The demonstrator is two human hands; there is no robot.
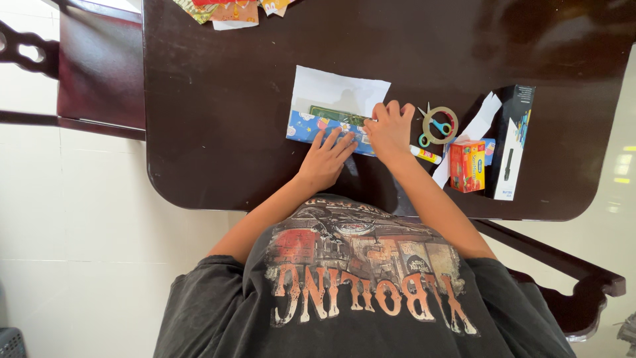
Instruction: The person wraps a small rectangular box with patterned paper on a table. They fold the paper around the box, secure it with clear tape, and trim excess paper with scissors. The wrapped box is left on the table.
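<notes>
A sheet of wrapping paper [339,89] lies on the dark brown table [218,106], white side up. Its blue patterned near edge [303,126] is folded over a flat green box [338,114]. My left hand [324,159] lies flat on the blue fold, fingers spread. Just to the right, my right hand [389,129] presses with bent fingers on the fold and the end of the green box. Neither hand grips anything.
Right of my hands lie small scissors [430,127] inside a tape roll [452,118], a glue stick [425,155], a white paper strip [478,119], an orange-red carton [467,166] and a tall black-and-white box [513,139]. Colourful paper scraps [225,10] sit at the far edge. A dark chair [99,66] stands left.
</notes>
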